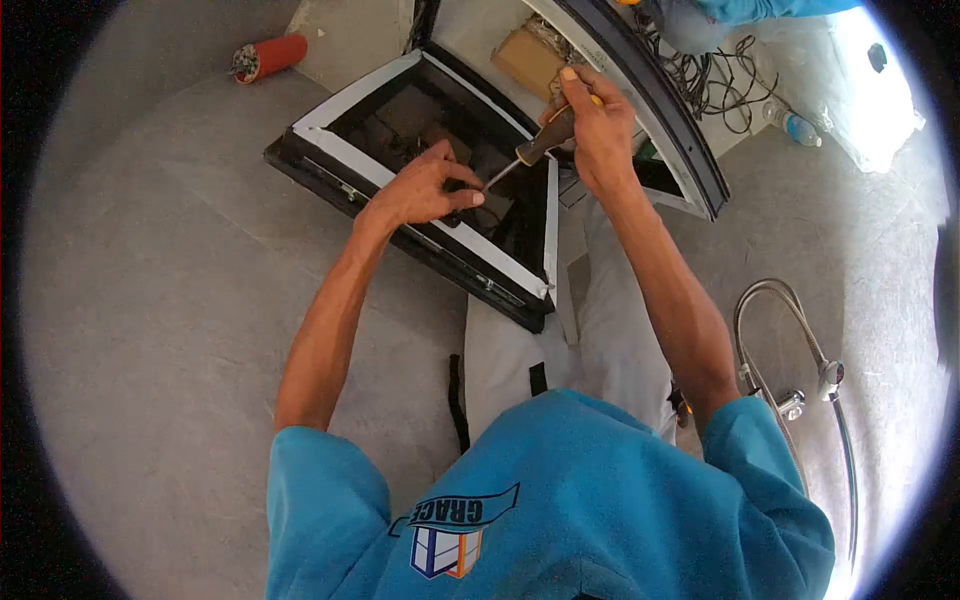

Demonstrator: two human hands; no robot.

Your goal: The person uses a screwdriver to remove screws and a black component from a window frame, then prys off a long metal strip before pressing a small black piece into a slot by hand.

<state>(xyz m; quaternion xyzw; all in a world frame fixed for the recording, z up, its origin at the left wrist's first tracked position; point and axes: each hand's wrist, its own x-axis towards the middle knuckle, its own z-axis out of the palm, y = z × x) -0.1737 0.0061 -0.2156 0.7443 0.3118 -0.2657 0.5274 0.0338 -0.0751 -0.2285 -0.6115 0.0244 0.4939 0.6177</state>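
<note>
My right hand (603,125) is closed round the dark and yellow handle of a screwdriver (545,137). Its metal shaft slants down and left toward the fingertips of my left hand (428,188). That hand rests over the near side of a black-framed window sash (405,238), thumb and index finger close to the screwdriver tip. Its fingers are bent, and a small dark piece shows under the thumb; I cannot make out what it is. White strips (345,158) line the sash's border round dark glass (400,115). The sash lies tilted across my legs.
Behind it stands another dark-framed panel (690,150). A cardboard box (527,62) and tangled cables (715,85) lie beyond. At the right are a plastic bottle (792,125) and a shower hose (745,310). A red cylinder (275,58) lies far left. A blue sleeve (780,8) shows at the top.
</note>
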